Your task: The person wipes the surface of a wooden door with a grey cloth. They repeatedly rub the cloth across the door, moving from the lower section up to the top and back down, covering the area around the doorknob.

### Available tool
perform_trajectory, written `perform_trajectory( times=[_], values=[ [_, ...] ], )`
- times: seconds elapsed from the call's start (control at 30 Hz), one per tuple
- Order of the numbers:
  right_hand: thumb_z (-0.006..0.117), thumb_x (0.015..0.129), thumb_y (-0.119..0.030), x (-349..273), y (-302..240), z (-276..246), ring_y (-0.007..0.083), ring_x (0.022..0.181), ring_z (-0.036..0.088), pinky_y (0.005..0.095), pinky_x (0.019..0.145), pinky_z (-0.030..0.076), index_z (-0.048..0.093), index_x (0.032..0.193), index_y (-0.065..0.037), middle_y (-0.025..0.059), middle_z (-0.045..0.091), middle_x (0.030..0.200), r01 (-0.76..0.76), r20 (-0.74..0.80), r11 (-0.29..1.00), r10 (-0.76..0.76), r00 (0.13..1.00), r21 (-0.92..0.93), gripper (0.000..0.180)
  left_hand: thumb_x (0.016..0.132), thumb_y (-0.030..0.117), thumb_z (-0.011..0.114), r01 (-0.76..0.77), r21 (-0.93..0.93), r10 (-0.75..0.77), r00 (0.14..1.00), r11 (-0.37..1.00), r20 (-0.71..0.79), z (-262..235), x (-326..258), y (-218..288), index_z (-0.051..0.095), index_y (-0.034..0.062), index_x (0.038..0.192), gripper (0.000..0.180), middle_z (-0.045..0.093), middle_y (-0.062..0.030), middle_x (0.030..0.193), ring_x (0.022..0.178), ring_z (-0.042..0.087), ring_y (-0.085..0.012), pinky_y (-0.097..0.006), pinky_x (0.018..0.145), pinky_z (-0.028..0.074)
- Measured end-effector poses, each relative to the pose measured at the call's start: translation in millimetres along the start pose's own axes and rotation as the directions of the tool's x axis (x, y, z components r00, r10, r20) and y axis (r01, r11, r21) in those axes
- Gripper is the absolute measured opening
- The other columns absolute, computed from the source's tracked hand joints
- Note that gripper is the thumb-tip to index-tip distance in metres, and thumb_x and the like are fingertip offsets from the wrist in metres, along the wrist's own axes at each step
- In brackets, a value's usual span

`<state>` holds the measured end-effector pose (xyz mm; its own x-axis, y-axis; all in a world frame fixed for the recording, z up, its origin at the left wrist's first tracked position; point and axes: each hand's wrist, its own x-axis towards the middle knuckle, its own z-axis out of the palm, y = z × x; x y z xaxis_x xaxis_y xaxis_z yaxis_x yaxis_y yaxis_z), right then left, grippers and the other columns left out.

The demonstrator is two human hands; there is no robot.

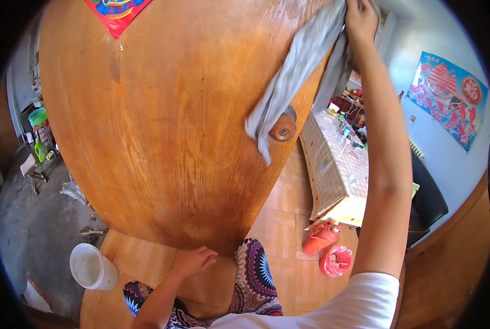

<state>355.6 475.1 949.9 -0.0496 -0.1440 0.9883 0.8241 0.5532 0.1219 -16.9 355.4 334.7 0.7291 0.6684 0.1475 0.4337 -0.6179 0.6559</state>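
A wooden door [174, 120] with a brown grain fills the middle of the head view. My right hand [361, 23] is raised high at its upper right edge, fingers closed on a grey cloth [297, 71]. The cloth drapes over that edge. Its long end hangs down the door's face, blurred, reaching the round wooden doorknob [283, 129] and partly covering the knob's surroundings. Low in front of the door, near my patterned trousers, my left hand [195, 260] hangs with loosely bent fingers apart and nothing visible in them.
A white bucket [93, 267] stands at lower left on the tiles. Beyond the door's right edge are a cloth-covered table [338, 159] with small items, a red bottle [320, 238] and a red container [336, 260] on the floor, and a dark chair [427, 192]. Left lies grey floor [31, 225].
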Motion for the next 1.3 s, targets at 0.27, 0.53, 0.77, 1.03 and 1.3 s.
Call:
perform_trajectory(
  times=[0.27, 0.53, 0.77, 1.03, 1.3],
  values=[
    [0.053, 0.102, -0.011, -55, 3, -2, 0.0231, 0.121, 0.063, 0.0335, 0.108, 0.044, 0.067, 0.127, 0.002, 0.0160, 0.071, 0.124, -0.030, 0.012, 0.996, 0.029, 1.000, 0.088, 0.031, 0.094, 0.012, 0.070, -0.047, -0.081, 0.016, 0.937, 0.996, -0.350, -51, 31, 67, 0.059, 0.0105, 0.138, 0.045, 0.059, -0.0126, 0.119, 0.097, 0.067, -0.0265, -0.038, 0.082, 0.056],
    [0.058, 0.099, -0.016, -201, -58, -22, 0.0223, 0.123, 0.061, 0.0345, 0.110, 0.041, 0.072, 0.121, -0.001, 0.0152, 0.071, 0.123, -0.280, 0.093, 0.914, 0.264, 0.960, 0.295, 0.030, 0.092, 0.016, 0.074, -0.328, 0.234, 0.395, 0.618, 0.915, -0.680, -147, 94, 151, 0.057, 0.0062, 0.140, 0.052, 0.057, -0.0164, 0.128, 0.113, 0.061, -0.0339, -0.042, 0.095, 0.052],
    [0.050, 0.105, -0.009, -19, -5, -10, 0.0248, 0.123, 0.063, 0.0329, 0.109, 0.044, 0.063, 0.128, 0.007, 0.0183, 0.069, 0.126, 0.192, 0.030, 0.981, -0.192, 0.981, 0.007, 0.030, 0.087, 0.021, 0.077, -0.180, 0.330, 0.366, 0.635, 0.926, -0.681, -195, 164, 218, 0.041, 0.0109, 0.154, 0.077, 0.060, -0.0170, 0.128, 0.109, 0.063, -0.0350, -0.046, 0.092, 0.052],
    [0.052, 0.104, -0.013, -91, -30, -23, 0.0235, 0.124, 0.062, 0.0347, 0.111, 0.041, 0.065, 0.133, -0.001, 0.0138, 0.070, 0.129, 0.027, 0.209, 0.998, -0.036, 0.977, 0.048, 0.034, 0.083, 0.002, 0.068, -0.684, 0.100, 0.542, 0.471, 0.723, -0.696, -224, 181, 226, 0.055, 0.0097, 0.140, 0.059, 0.069, -0.0110, 0.118, 0.110, 0.066, -0.0255, -0.036, 0.100, 0.049],
    [0.051, 0.103, -0.003, -181, -45, -49, 0.0208, 0.132, 0.054, 0.0353, 0.117, 0.035, 0.061, 0.136, -0.002, 0.0089, 0.064, 0.136, -0.251, 0.473, 0.941, 0.118, 0.873, 0.228, 0.035, 0.071, 0.027, 0.087, -0.468, 0.534, 0.709, 0.502, 0.704, -0.495, -203, 201, 237, 0.057, 0.0159, 0.136, 0.073, 0.056, -0.0080, 0.125, 0.121, 0.053, -0.0331, -0.044, 0.101, 0.047]
  ],
)
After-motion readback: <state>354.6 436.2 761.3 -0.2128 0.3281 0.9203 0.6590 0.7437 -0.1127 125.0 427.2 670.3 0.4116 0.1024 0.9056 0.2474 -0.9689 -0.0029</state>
